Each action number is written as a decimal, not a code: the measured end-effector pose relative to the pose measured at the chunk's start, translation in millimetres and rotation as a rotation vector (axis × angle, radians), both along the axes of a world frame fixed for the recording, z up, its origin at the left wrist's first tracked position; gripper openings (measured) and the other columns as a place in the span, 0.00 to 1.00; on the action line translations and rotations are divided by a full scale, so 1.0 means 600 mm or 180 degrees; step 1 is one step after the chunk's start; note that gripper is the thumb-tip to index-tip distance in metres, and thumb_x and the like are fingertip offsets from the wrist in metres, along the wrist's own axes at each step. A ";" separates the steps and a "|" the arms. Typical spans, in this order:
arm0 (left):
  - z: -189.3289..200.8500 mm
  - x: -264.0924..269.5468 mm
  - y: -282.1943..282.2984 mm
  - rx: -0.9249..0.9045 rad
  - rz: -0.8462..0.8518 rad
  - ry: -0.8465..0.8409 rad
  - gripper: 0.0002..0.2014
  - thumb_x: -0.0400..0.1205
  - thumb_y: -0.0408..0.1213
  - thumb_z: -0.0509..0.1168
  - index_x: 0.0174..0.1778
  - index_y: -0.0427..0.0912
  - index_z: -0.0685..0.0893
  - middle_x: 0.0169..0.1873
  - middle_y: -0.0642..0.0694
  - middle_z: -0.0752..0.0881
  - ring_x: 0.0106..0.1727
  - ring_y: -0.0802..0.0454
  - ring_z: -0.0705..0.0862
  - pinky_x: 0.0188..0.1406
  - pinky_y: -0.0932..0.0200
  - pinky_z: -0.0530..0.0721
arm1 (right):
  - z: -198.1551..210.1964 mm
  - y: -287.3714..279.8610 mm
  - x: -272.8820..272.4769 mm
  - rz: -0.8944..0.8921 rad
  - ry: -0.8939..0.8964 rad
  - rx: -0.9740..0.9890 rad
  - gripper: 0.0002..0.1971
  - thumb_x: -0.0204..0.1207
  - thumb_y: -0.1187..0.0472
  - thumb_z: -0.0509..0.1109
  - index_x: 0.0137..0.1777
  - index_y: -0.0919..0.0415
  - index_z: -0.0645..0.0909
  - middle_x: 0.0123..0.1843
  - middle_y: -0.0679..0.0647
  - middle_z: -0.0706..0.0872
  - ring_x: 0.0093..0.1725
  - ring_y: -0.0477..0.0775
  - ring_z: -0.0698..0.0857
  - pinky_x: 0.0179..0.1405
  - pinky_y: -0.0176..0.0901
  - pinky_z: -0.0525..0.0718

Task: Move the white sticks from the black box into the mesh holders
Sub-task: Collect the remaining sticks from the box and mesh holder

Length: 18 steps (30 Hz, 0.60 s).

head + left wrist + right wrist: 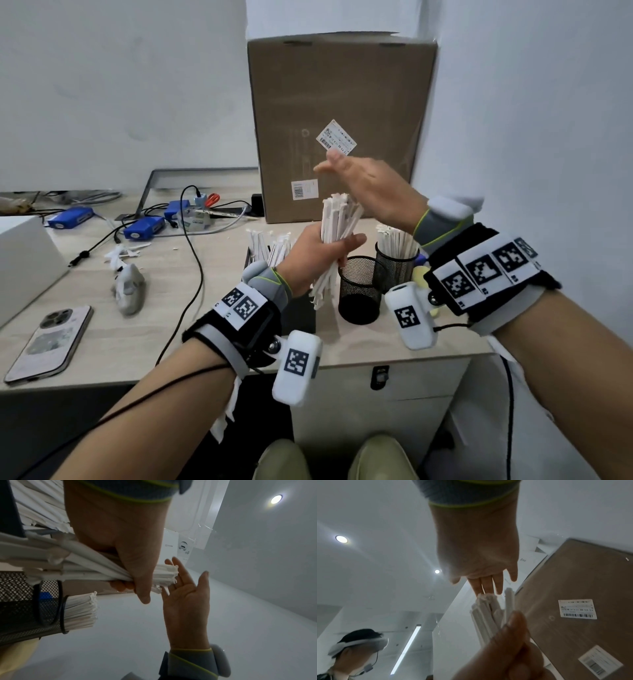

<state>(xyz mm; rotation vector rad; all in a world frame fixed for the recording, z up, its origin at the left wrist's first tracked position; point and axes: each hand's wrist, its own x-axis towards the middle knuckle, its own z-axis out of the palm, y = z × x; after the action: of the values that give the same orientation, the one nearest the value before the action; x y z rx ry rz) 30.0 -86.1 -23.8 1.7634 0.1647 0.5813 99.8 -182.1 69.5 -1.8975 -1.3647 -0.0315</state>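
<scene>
My left hand (320, 253) grips a thick bundle of white sticks (337, 226) upright, above the near mesh holder (361, 291), which looks empty. My right hand (370, 185) is flat with straight fingers just above the bundle's top ends; in the left wrist view its fingers (180, 577) touch the stick ends (165, 574). The far mesh holder (397, 263) is full of white sticks (399, 240). More white sticks (270, 245) stand in the black box (301, 313), mostly hidden behind my left wrist.
A tall cardboard box (339, 102) stands right behind the holders. Blue devices (144, 229), cables and scissors lie at the back left. A phone (51, 339) and a crumpled grey object (128, 289) lie on the desk's left. The wall is close on the right.
</scene>
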 end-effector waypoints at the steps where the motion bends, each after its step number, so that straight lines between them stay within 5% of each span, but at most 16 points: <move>1: 0.005 0.000 0.000 -0.0033 0.0000 -0.0053 0.12 0.79 0.33 0.69 0.32 0.42 0.75 0.20 0.47 0.75 0.19 0.59 0.73 0.24 0.67 0.74 | -0.002 -0.002 -0.001 0.0008 -0.0044 -0.0054 0.26 0.85 0.42 0.46 0.64 0.53 0.83 0.67 0.51 0.85 0.67 0.48 0.81 0.70 0.42 0.74; 4: 0.012 -0.001 -0.002 -0.0025 -0.0083 -0.0155 0.12 0.80 0.29 0.68 0.32 0.41 0.76 0.19 0.48 0.76 0.20 0.58 0.74 0.24 0.66 0.74 | -0.028 0.003 -0.004 0.0195 0.0052 -0.0386 0.26 0.85 0.44 0.47 0.67 0.55 0.81 0.69 0.52 0.82 0.70 0.49 0.79 0.76 0.45 0.70; 7: 0.008 -0.001 -0.002 -0.0027 -0.0064 -0.0189 0.10 0.80 0.32 0.69 0.34 0.42 0.77 0.20 0.48 0.76 0.22 0.56 0.74 0.28 0.62 0.74 | -0.037 0.002 0.004 0.0406 0.0807 0.0362 0.23 0.85 0.45 0.51 0.70 0.55 0.77 0.70 0.50 0.81 0.71 0.44 0.78 0.75 0.44 0.72; 10: 0.011 0.000 0.003 -0.0267 0.0149 -0.0420 0.09 0.78 0.35 0.71 0.34 0.43 0.78 0.19 0.51 0.77 0.22 0.55 0.74 0.28 0.61 0.74 | -0.045 -0.005 0.020 0.0238 0.1336 0.0756 0.26 0.78 0.40 0.61 0.71 0.55 0.74 0.69 0.51 0.81 0.67 0.43 0.79 0.69 0.39 0.75; 12: 0.018 -0.003 0.003 -0.0216 0.0182 -0.0480 0.08 0.78 0.36 0.71 0.35 0.44 0.80 0.20 0.50 0.77 0.22 0.56 0.74 0.25 0.65 0.73 | -0.059 -0.009 0.021 0.0351 0.1575 0.0427 0.31 0.72 0.39 0.67 0.69 0.59 0.74 0.63 0.56 0.84 0.59 0.51 0.84 0.62 0.42 0.81; 14: 0.025 0.000 -0.001 0.0103 0.0151 -0.0378 0.11 0.79 0.27 0.66 0.33 0.46 0.80 0.22 0.48 0.76 0.19 0.62 0.74 0.22 0.68 0.73 | -0.071 -0.008 0.012 0.0608 0.1534 -0.0037 0.26 0.73 0.46 0.70 0.61 0.66 0.79 0.53 0.65 0.87 0.48 0.59 0.84 0.50 0.43 0.84; 18: 0.033 0.017 -0.016 0.0908 0.0198 -0.0139 0.12 0.76 0.19 0.61 0.37 0.42 0.75 0.26 0.51 0.76 0.19 0.65 0.79 0.19 0.74 0.74 | -0.082 0.012 -0.003 0.0201 0.1618 0.0225 0.15 0.72 0.55 0.76 0.55 0.62 0.84 0.47 0.61 0.87 0.43 0.51 0.84 0.41 0.52 0.82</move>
<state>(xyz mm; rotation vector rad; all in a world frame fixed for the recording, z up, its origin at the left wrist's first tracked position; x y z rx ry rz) 39.9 -95.5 -3.8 2.0246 0.1103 0.7154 98.2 -175.2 20.6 -1.6518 -1.0556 0.4022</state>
